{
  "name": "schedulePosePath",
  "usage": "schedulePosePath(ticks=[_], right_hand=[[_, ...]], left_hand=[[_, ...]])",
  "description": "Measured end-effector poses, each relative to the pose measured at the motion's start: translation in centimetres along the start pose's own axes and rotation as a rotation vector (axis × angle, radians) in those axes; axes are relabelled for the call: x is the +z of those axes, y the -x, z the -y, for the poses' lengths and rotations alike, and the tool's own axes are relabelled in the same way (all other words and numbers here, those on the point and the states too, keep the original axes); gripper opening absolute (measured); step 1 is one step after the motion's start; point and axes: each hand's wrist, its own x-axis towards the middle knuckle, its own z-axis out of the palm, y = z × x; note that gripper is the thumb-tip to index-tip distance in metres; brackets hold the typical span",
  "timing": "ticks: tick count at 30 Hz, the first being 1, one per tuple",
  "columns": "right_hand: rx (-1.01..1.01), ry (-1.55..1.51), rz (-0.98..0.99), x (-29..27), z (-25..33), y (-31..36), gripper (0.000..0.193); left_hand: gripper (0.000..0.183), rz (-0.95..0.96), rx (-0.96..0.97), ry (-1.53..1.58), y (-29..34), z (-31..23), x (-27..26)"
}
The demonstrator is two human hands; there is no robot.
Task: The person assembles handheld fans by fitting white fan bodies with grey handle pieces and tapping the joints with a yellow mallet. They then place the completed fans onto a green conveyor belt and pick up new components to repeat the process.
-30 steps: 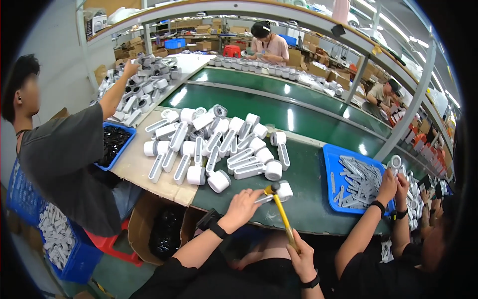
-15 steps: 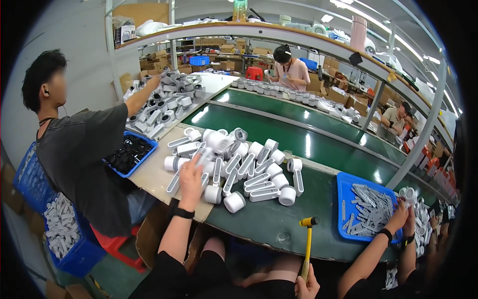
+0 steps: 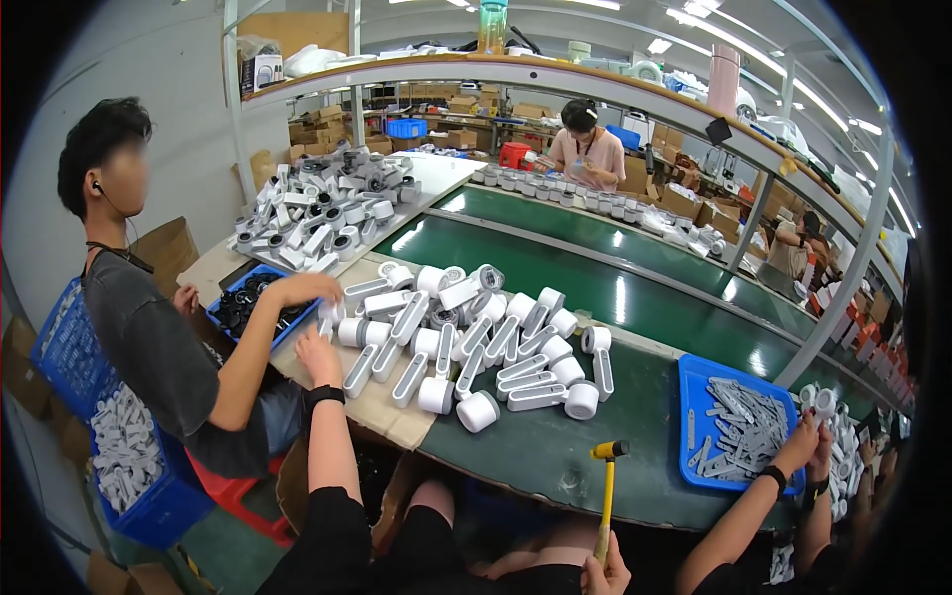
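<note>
My left hand [image 3: 318, 359], wearing a dark wristband, reaches to the left edge of a pile of white parts [image 3: 478, 411] with round heads and flat handles. Its fingers are closed around a blurred whitish piece [image 3: 327, 316] that I cannot make out. Right against that piece is the hand of a co-worker [image 3: 307, 289]; whether both hands grip it is unclear. Low at the table's front edge, my right hand [image 3: 606, 573] is closed on the handle of a small hammer [image 3: 607, 496] with a yellow shaft and a yellow-and-black head, held upright.
A blue tray [image 3: 684, 416] of grey strips stands right, beside another person's hands [image 3: 801, 451]. Left, a blue tray [image 3: 220, 309] holds black parts. More white parts [image 3: 322, 208] are heaped at back left. A green conveyor [image 3: 555, 268] runs behind, under a shelf [image 3: 416, 69].
My left hand has moved left, from the pile to the co-worker's hand. The co-worker's arm has drawn back from the far heap toward me. The hammer stays in my right hand.
</note>
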Motion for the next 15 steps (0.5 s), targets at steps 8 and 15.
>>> schedulePosePath(ticks=[8,15], right_hand=[[-0.032,0.007,-0.008,0.2,-2.0,-0.4,0.053],[0.025,-0.044,-0.048,-1.3,-3.4,-2.0,0.059]], left_hand=[[0.042,0.384,0.017,-0.193,0.0,2.1,1.2],[0.032,0.260,0.539,0.446,11.5,-11.6,-9.0]])
